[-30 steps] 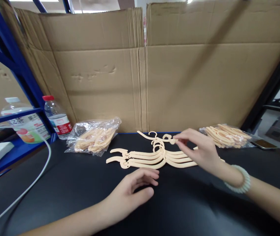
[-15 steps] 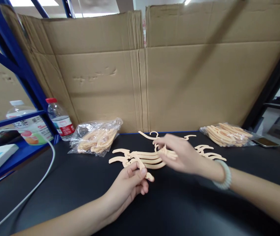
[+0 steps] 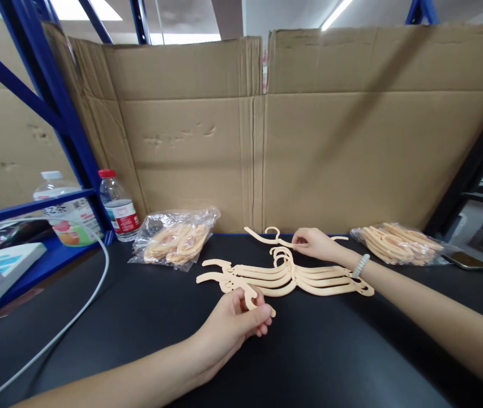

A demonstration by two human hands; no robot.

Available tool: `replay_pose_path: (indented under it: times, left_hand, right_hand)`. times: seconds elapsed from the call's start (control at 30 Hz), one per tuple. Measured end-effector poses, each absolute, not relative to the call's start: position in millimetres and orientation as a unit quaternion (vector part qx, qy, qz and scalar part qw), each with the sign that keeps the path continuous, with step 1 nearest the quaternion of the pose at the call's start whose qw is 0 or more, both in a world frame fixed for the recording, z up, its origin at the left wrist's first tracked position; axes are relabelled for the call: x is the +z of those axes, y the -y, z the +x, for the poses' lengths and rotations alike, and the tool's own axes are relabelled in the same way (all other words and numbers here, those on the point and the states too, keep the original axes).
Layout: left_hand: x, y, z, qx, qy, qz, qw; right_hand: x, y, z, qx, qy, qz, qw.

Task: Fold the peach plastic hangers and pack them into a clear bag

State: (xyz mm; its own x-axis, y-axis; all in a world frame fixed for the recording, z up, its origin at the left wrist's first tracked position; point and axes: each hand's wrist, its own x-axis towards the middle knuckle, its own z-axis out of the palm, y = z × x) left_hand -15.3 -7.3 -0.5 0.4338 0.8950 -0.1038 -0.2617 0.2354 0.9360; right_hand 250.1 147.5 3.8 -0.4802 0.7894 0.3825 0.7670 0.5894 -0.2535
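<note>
Several cream plastic hangers (image 3: 292,277) lie nested in a fan on the black table (image 3: 317,351). My left hand (image 3: 235,326) is closed in a pinch on a small cream hanger piece (image 3: 253,301) just in front of the fan's left ends. My right hand (image 3: 315,243), with a pale bead bracelet on the wrist, reaches to the far side and pinches one separate hanger (image 3: 273,238) that lies near the cardboard wall.
Cardboard sheets (image 3: 266,130) wall off the back. A clear bag of hangers (image 3: 177,238) lies at left, another bag (image 3: 398,243) at right beside a phone (image 3: 464,259). Water bottles (image 3: 118,207) and a blue shelf frame (image 3: 54,113) stand left. A white cable (image 3: 84,306) crosses the table.
My left hand closed on a small hanger piece in front of the pile. My right hand swept over the pile, then reached back to the far hanger. The view tilted up slightly.
</note>
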Motion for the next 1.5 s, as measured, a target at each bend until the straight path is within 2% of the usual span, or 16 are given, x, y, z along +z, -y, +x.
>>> replay_pose_path:
  times: [0.37, 0.63, 0.83, 1.13, 1.5]
  left_hand:
    - [3.7, 8.1, -18.5, 0.417, -0.328, 0.460, 0.712]
    - [12.0, -3.7, -25.3, 0.483, -0.303, 0.427, 0.702]
    - [27.0, -12.2, -35.6, 0.513, -0.269, 0.439, 0.687]
    - [24.0, -16.2, -38.7, 0.483, -0.231, 0.475, 0.699]
    - [30.6, -10.5, -41.3, 0.414, -0.228, 0.490, 0.733]
  right_hand:
    - [33.2, -53.4, 263.9, -0.053, 0.840, -0.432, 0.324]
    - [14.6, -11.7, 258.7, -0.051, 0.814, -0.419, 0.399]
    - [11.1, -10.2, 264.3, -0.119, 0.805, -0.387, 0.433]
    - [15.6, 0.1, 263.9, -0.136, 0.818, -0.358, 0.429]
    - [13.0, 4.1, 266.5, -0.219, 0.809, -0.335, 0.430]
